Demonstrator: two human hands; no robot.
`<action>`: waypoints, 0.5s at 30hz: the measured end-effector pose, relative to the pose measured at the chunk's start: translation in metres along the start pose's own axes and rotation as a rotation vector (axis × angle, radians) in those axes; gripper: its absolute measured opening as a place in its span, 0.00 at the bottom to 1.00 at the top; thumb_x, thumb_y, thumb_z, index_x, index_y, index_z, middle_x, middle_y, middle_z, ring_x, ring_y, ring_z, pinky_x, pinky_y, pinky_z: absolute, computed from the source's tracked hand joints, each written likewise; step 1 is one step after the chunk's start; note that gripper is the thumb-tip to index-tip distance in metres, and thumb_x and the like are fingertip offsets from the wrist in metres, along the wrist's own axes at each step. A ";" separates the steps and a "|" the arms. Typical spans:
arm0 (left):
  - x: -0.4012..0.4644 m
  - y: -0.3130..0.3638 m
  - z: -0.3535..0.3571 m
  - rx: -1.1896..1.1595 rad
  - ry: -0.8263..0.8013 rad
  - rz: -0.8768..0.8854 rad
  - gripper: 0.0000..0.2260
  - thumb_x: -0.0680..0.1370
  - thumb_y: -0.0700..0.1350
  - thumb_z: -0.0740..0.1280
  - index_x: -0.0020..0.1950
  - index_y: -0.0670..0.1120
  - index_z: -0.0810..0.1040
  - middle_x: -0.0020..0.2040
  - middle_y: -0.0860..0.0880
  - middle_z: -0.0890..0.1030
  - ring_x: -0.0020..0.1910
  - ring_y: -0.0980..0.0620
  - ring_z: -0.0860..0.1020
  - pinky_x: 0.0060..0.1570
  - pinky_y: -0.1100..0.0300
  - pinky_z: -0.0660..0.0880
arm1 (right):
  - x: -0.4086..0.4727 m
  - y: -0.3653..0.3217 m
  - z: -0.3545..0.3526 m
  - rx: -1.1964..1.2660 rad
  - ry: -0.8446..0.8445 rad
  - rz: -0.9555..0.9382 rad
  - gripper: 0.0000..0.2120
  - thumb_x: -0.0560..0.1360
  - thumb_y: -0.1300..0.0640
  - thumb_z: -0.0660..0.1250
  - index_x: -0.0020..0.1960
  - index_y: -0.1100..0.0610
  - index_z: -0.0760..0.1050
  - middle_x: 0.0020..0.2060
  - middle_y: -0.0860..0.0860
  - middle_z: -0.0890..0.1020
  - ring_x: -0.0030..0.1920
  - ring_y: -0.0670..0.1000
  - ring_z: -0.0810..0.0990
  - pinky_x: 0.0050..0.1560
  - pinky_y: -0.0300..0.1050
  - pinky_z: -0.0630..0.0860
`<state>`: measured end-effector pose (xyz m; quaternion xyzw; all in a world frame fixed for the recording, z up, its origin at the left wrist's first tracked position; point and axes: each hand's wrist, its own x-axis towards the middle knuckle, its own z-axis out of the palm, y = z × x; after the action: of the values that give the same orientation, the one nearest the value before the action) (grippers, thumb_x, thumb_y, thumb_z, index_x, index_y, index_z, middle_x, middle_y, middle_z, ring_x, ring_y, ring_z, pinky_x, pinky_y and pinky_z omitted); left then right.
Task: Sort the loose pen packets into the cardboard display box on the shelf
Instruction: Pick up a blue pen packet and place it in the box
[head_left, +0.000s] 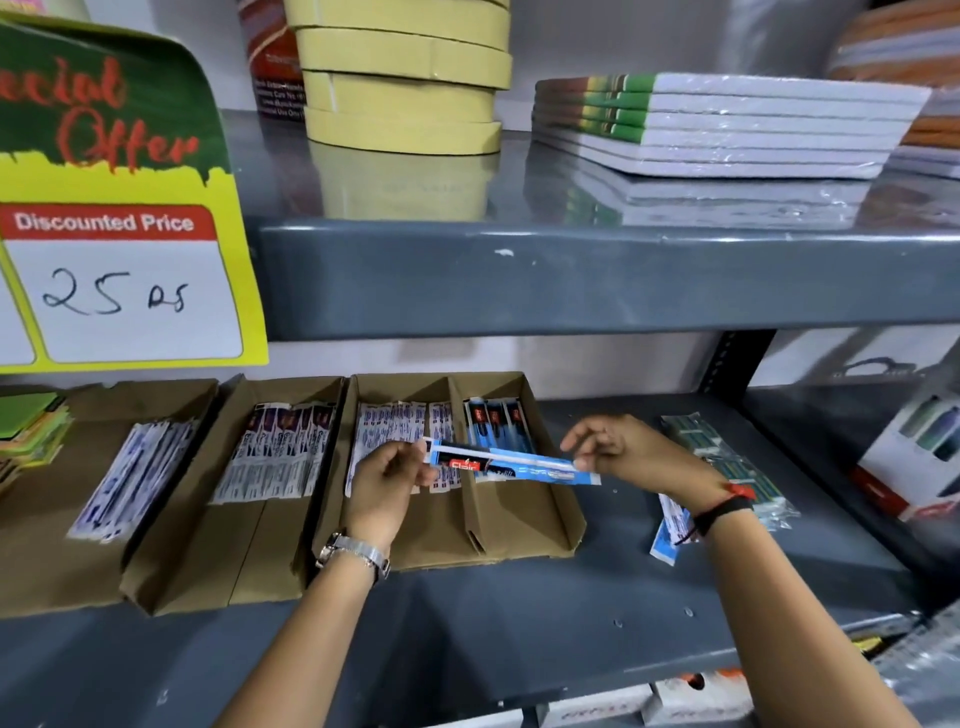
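I hold a blue pen packet (511, 466) crosswise above the cardboard display box (540, 530). My left hand (387, 475) pinches its left end and my right hand (618, 449) pinches its right end. The box has two compartments. White packets (387, 428) lie in the left one, and matching blue packets (498, 423) lie at the back of the right one. A few loose packets (670, 525) lie on the grey shelf (519, 623) under my right wrist.
Two more cardboard trays (260, 525) with white packets sit to the left. Green-striped packets (727, 457) lie at the right. An upper shelf edge (571, 280) hangs overhead with tape rolls and notebooks. A yellow price sign (114, 223) stands at the left.
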<state>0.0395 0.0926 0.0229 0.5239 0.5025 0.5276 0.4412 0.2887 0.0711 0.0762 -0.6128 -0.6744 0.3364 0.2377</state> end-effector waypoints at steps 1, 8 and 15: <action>-0.001 -0.003 0.001 0.007 0.026 0.001 0.10 0.79 0.44 0.60 0.41 0.42 0.76 0.35 0.48 0.79 0.30 0.61 0.78 0.40 0.65 0.74 | 0.001 0.002 0.002 0.060 0.046 0.004 0.13 0.73 0.70 0.66 0.40 0.52 0.75 0.33 0.50 0.77 0.35 0.43 0.76 0.43 0.35 0.72; -0.026 -0.066 -0.003 1.029 -0.249 0.130 0.35 0.73 0.66 0.39 0.72 0.44 0.56 0.69 0.39 0.68 0.66 0.41 0.68 0.65 0.50 0.66 | 0.044 0.016 0.039 0.389 0.497 0.209 0.10 0.73 0.72 0.63 0.51 0.67 0.79 0.43 0.56 0.80 0.33 0.45 0.76 0.28 0.27 0.74; -0.030 -0.099 0.002 1.185 -0.333 0.240 0.28 0.78 0.58 0.49 0.73 0.44 0.50 0.76 0.44 0.52 0.74 0.49 0.49 0.72 0.55 0.42 | 0.062 0.012 0.050 0.145 0.301 0.341 0.07 0.74 0.68 0.64 0.49 0.66 0.79 0.49 0.62 0.83 0.49 0.60 0.84 0.54 0.53 0.81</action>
<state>0.0370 0.0730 -0.0783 0.8076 0.5717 0.1166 0.0859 0.2519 0.1244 0.0289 -0.7426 -0.4921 0.3240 0.3185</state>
